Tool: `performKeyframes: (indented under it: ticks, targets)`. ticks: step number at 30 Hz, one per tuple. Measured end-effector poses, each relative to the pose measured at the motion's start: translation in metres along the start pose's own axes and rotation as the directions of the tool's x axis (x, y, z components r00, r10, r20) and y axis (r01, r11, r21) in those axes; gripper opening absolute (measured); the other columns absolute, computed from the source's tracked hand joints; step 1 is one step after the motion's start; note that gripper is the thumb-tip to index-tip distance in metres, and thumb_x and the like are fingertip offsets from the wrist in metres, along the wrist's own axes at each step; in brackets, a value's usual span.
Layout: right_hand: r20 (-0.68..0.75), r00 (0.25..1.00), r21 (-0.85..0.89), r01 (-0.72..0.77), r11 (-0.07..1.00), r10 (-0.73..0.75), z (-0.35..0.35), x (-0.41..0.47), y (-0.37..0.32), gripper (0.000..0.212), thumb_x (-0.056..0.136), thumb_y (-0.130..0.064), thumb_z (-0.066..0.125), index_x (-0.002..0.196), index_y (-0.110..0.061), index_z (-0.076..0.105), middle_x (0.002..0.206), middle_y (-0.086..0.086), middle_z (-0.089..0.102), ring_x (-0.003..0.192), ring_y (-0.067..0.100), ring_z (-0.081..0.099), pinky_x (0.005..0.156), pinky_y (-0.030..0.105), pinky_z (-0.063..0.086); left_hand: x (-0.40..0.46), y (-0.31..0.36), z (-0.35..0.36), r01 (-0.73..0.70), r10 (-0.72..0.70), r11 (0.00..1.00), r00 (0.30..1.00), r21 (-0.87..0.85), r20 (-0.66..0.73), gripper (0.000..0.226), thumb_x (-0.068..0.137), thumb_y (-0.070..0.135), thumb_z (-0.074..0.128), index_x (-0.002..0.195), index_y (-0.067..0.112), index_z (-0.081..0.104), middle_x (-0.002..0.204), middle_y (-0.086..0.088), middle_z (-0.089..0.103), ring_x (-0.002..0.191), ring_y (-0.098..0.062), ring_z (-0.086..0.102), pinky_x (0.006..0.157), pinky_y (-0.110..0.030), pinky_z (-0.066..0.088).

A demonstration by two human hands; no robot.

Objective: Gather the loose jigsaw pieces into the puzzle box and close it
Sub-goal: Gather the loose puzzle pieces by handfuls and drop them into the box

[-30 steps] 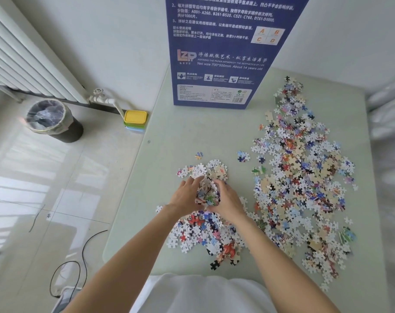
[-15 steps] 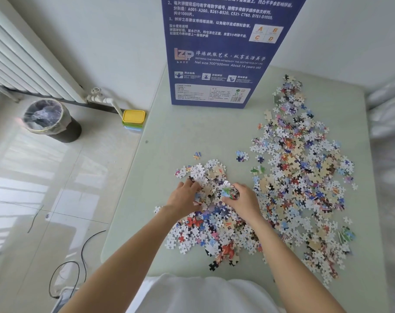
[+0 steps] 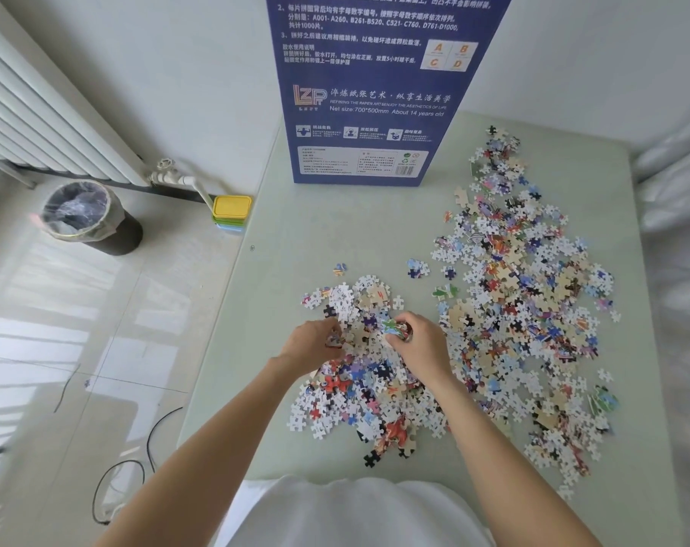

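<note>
Loose jigsaw pieces lie on the pale green table [image 3: 288,238] in two spreads: a small heap [image 3: 359,392] close to me and a long wide scatter [image 3: 521,309] on the right. The blue puzzle box [image 3: 371,92] stands upright at the far edge of the table; its top is out of frame. My left hand [image 3: 312,345] rests on the small heap with its fingers curled over some pieces. My right hand [image 3: 418,341] is closed around a handful of pieces just above the heap.
A radiator [image 3: 39,108] runs along the left wall. On the floor stand a lined waste bin [image 3: 87,215] and a stack of yellow-lidded containers [image 3: 231,213] near the table's left edge. Cables [image 3: 138,448] lie on the floor. White bedding [image 3: 679,270] borders the table's right side.
My hands were cupped together around one clump of pieces a second ago. They have moved apart, the right one carrying a handful slightly to the right.
</note>
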State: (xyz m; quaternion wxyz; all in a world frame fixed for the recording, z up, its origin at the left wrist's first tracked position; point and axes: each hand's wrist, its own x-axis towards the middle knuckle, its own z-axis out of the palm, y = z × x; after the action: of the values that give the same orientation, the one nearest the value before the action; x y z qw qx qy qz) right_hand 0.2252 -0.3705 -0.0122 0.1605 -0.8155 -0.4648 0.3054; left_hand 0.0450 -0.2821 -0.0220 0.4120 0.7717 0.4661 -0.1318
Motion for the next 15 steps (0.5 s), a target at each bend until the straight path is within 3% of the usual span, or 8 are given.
performKeyframes:
  ticks: [2,6,15]
  targets:
    - [0.010,1.000,0.019,-0.006,1.000,0.006,0.001,0.000,0.001,0.033,0.083,-0.026,0.068,0.115,-0.018,0.060,0.109,-0.003,0.066,0.062,0.003,0.049,0.062,0.021,0.048,-0.002,0.000,-0.002,0.004,-0.005,0.999,1.000,-0.033,-0.011,0.034,0.083,0.027,0.068,0.111,0.013,0.053,0.109,-0.004,0.065,0.084,-0.015,0.056,0.075,-0.024,0.045]
    - [-0.018,1.000,0.069,0.012,0.998,-0.010,-0.003,-0.002,0.001,0.029,0.083,-0.022,0.068,0.112,-0.017,0.061,0.103,-0.002,0.067,0.060,-0.001,0.049,0.056,0.011,0.037,-0.005,-0.001,-0.006,0.004,-0.007,0.998,0.999,-0.068,-0.043,0.036,0.083,0.029,0.067,0.115,0.015,0.055,0.117,-0.001,0.064,0.096,-0.016,0.059,0.080,-0.023,0.042]
    - [-0.056,0.998,0.189,-0.012,0.982,0.023,-0.016,-0.004,0.001,0.037,0.082,-0.021,0.069,0.117,-0.009,0.062,0.105,0.003,0.067,0.071,0.007,0.056,0.059,0.001,0.041,-0.013,-0.007,-0.013,0.025,-0.032,0.998,0.992,-0.062,-0.122,0.031,0.086,0.031,0.064,0.114,0.020,0.060,0.109,0.003,0.068,0.088,-0.012,0.060,0.078,-0.022,0.044]
